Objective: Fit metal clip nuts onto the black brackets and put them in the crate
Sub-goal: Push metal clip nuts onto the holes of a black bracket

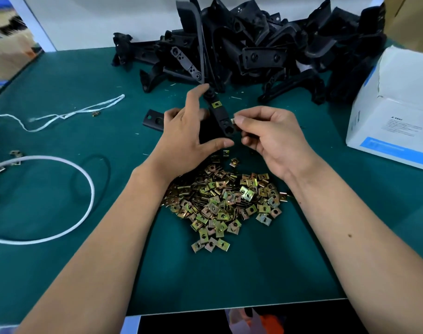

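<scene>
Left hand [186, 133] steadying black bracket [219, 116] on the mat, thumb and fingers round it; one clip already seated higher up. Right hand [266, 133] pinching clip nut [232, 120] at bracket's lower edge. Best to align with the hole, push square till seated. Nut pile [222, 198] just below, spare brackets [254, 49] behind, white box [393, 104] right. Crate not in view.
</scene>
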A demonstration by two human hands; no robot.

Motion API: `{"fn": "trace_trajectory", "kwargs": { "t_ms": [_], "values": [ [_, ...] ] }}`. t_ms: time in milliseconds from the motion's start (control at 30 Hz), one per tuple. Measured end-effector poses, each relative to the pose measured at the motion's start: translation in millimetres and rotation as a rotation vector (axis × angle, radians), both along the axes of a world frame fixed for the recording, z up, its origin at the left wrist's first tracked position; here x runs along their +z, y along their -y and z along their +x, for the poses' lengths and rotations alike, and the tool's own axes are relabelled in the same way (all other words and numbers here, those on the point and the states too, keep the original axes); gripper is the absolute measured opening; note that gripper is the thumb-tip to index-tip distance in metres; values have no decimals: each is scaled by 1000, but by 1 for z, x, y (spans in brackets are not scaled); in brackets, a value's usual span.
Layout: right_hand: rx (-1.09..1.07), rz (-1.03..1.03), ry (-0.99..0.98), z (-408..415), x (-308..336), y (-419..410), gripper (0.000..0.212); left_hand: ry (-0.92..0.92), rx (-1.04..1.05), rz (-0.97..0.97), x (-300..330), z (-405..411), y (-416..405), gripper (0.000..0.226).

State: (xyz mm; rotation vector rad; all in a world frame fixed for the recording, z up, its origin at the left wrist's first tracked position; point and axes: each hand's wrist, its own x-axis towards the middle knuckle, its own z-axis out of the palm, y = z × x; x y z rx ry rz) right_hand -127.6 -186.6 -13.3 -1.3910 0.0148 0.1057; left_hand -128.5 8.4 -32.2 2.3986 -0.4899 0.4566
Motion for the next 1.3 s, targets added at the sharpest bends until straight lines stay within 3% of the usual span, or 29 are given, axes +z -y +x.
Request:
{"fn": "trace_trajectory", "kwargs": {
  "t_ms": [900, 1133, 1300],
  "values": [
    [-72, -68, 124, 0, -5, -8, 9, 65, 51, 13, 5, -2, 2, 104],
    [-23, -160, 197, 3, -4, -2, 32, 100, 85, -4, 7, -6, 7, 109],
    [40, -188, 206, 2, -3, -1, 34, 116, 89, 19, 10, -8, 12, 108]
  ]
}}
